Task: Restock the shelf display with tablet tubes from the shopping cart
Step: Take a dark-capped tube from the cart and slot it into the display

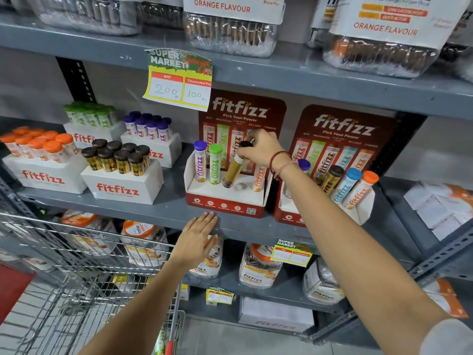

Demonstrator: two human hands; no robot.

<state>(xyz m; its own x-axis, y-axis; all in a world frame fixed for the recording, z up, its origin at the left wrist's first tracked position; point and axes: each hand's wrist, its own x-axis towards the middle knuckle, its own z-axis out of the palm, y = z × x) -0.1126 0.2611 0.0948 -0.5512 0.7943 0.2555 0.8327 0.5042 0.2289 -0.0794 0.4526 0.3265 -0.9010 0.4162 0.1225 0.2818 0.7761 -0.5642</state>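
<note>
One gold tube [234, 170] is pinched at its dark cap by my right hand [259, 149], tilted toward seven o'clock. It seems light, stiff and slick, so I grip high. My left hand [195, 239] rests flat and empty.

— Right hand [258, 147]?
— Gripping dark-capped gold tube [234, 170] by its top, tilted, base in red display stand [225, 201], beside empty hole [241, 186].
— Left hand [195, 239]?
— Flat, open, at grey shelf [158, 208] edge, above wire shopping cart [84, 252].
— Other slots?
— Purple-capped tube [200, 161], green-capped tube [215, 163], upright.
</note>
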